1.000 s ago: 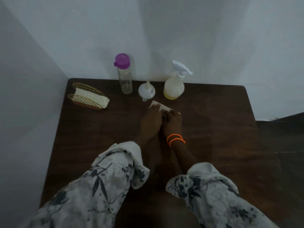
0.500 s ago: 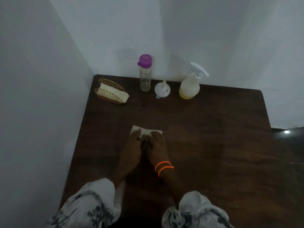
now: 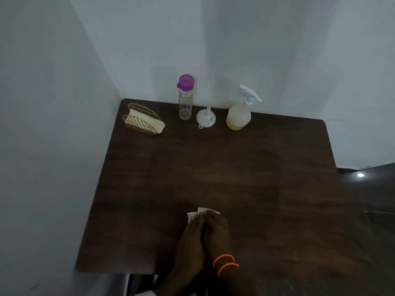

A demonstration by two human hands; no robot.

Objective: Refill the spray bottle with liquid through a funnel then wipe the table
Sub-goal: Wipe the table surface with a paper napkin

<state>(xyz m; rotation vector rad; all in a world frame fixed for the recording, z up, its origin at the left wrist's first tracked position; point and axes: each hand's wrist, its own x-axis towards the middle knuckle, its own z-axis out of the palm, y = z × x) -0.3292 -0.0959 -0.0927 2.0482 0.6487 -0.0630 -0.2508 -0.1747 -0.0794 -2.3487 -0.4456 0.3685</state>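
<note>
Room: white walls meet in a corner behind my dark brown wooden bench (image 3: 256,167).
Far edge, left to right: gold wire napkin holder (image 3: 142,121), clear bottle with purple cap (image 3: 185,97), white plastic funnel (image 3: 205,120), white-triggered spray bottle of yellow liquid (image 3: 239,113).
Left hand (image 3: 191,242): fingers flat, pressing the white folded tissue (image 3: 202,212) near the front edge.
Right hand (image 3: 218,233): fingers flat on the same tissue, orange bangles (image 3: 225,263) at the wrist.

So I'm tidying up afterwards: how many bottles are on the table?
2. A clear bottle with a purple cap stands at the back, left of the funnel; the spray bottle stands right of the funnel. None seems hidden.
</note>
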